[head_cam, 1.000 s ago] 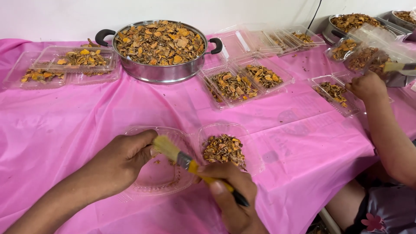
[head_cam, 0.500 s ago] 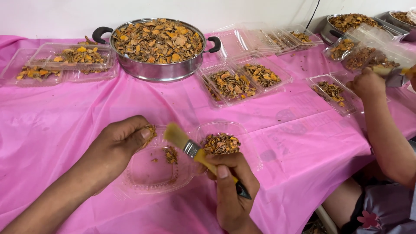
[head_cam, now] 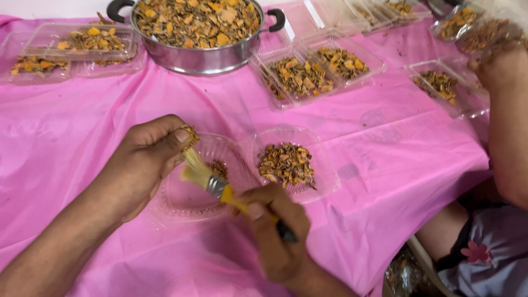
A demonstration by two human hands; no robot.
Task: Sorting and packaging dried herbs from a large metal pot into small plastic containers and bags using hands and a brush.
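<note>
My left hand (head_cam: 144, 159) pinches a small dried orange-brown piece (head_cam: 191, 133) over a clear round plastic dish (head_cam: 181, 198) that holds a few crumbs. My right hand (head_cam: 278, 231) grips the yellow handle of a paintbrush (head_cam: 212, 184), and its pale bristles touch the piece between my left fingers. Just to the right sits a second clear round dish (head_cam: 324, 176) with a heap of dried pieces (head_cam: 286, 163).
A steel pot (head_cam: 201, 55) full of dried orange slices stands at the back. Clear rectangular trays (head_cam: 308, 74) of the same slices lie around it on the pink tablecloth (head_cam: 385, 154). Another person's arm (head_cam: 509, 110) reaches in at the right, over a tray (head_cam: 445, 88).
My left hand has lifted a piece from the dish, and the brush has swung up against it. The view has shifted down and left.
</note>
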